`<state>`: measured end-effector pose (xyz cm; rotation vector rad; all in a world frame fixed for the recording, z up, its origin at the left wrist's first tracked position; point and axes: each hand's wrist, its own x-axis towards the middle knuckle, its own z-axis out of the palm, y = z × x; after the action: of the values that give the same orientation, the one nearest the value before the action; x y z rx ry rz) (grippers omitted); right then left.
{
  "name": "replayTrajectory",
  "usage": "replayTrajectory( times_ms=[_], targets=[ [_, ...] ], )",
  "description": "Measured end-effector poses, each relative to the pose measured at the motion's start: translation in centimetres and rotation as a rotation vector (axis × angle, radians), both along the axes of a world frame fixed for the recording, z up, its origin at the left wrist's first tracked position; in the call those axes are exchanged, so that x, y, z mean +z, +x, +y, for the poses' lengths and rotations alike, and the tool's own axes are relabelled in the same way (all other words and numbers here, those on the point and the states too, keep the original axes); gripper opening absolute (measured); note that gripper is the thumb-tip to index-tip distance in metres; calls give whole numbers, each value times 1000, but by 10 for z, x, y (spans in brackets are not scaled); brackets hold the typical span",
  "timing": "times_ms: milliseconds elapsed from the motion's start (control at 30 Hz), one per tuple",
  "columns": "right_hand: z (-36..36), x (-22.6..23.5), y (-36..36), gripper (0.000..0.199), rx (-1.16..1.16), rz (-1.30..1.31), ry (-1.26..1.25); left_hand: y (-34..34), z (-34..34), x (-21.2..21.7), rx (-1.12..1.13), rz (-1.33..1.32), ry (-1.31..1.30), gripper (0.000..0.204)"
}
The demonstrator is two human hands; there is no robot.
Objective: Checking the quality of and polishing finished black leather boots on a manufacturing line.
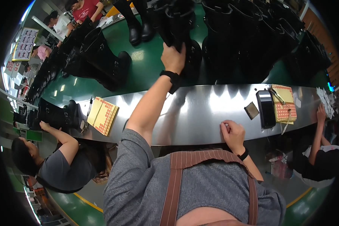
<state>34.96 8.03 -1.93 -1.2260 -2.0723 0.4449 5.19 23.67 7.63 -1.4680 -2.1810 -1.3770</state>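
Observation:
My left hand point(173, 58) is stretched forward over the green conveyor belt, its fingers closed on a tall black boot point(179, 24) that stands among others. The fingertips are partly lost against the dark leather. Close to the front edge of the steel table point(199, 113), my right hand point(234, 135) rests with its fingers curled in and nothing showing in them. Beyond that hand lie a small brownish square point(251, 111), a black phone point(266, 109) and a bundle of yellow cards with red dots point(284, 105).
Many black boots point(237, 41) crowd the belt point(139, 64) ahead and right; more boots point(101, 60) stand left. Another card stack point(103, 116) lies on the table's left. A co-worker point(64, 165) on the left handles a boot point(54, 115); another person point(318, 154) reaches toward white papers point(325, 103).

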Motion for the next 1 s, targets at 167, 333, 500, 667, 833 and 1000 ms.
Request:
replayTrajectory(
  times_ms=[167, 333, 500, 667, 833, 1000],
  targets=[
    [10, 37, -2, 49, 47, 292, -434, 10, -66, 40, 80, 251, 199, 33],
    [17, 74, -47, 117, 537, 248, 53, 70, -192, 68, -226, 169, -89, 52],
    [-8, 62, -64, 94, 458, 310, -128, 53, -264, 78, -690, -64, -504, 108],
    [-4, 46, -43, 29, 98, 742, -249, 35, -246, 20, -267, 111, 167, 63],
    [14, 41, -17, 18, 86, 804, 106, 34, -237, -26, -53, 267, 497, 51],
    [17, 28, -5, 29, -43, 671, -91, 28, -236, -42, 20, 397, 395, 100]
  ],
)
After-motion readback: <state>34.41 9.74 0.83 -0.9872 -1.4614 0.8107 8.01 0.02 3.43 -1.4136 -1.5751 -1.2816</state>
